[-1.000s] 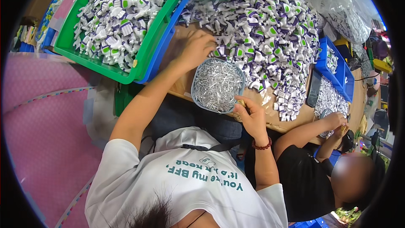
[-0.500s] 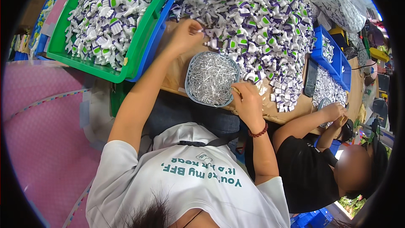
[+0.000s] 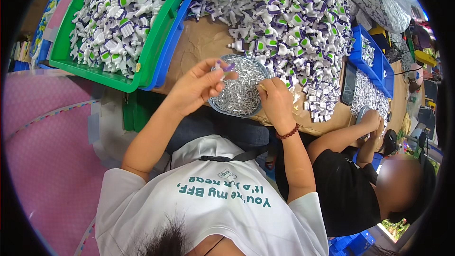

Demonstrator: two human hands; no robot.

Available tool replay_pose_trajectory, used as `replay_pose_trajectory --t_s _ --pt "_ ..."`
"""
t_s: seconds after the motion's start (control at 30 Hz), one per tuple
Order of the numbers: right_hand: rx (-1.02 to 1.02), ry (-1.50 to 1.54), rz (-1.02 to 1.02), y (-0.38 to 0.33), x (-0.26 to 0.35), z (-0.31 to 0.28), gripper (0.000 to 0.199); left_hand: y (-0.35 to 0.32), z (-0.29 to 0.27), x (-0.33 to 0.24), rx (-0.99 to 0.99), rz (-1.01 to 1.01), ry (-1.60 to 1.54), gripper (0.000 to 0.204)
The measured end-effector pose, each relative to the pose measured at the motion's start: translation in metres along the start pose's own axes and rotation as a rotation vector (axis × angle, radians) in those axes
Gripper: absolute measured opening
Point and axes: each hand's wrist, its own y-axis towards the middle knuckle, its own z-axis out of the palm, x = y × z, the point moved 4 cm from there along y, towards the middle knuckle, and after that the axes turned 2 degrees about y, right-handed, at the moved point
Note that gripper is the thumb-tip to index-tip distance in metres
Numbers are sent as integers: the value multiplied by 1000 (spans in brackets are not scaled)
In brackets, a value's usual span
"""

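My left hand [image 3: 196,87] is raised at the left side of a grey-blue basket full of thin silvery metal pins [image 3: 241,87]. Its fingertips pinch a small white-and-purple plastic toy part [image 3: 227,67]. By the basket's right rim is my right hand [image 3: 278,102], fingers pinched together; a yellowish bit shows at the fingertips, too small to make out. Beyond the basket spreads a large heap of white plastic toy parts [image 3: 294,33] with purple and green areas.
A green crate [image 3: 163,31] of similar parts stands at the left, over a blue one. Small white pieces [image 3: 320,102] lie right of the basket. Farther right are a dark phone-like slab [image 3: 349,85], a blue divided tray [image 3: 380,73] and a co-worker's hands [image 3: 374,122].
My left hand has come back from the heap's left edge toward the basket, now with a toy part in its fingers. My right hand has shifted slightly upward along the basket's rim.
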Motion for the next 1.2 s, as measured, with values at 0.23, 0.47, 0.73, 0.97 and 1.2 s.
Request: replay_pose_trajectory --t_s 0.23,0.47,0.73,0.97,1.2 --pt "-53 422 160 -4 -3 -9 9 -5 13 30 -186 -129 -38 26" --pt "-12 1144 478 -11 15 -20 6 -1 20 41 -256 -6 95 23" --pt "-60 1047 375 -27 34 -10 7 -2 24 41 -200 33 123 24" --pt "-98 776 190 -20 40 -19 9 -6 31 36 -143 128 414 26" --pt "-110 762 173 -19 45 -22 11 -7 33 33 -150 182 518 25"
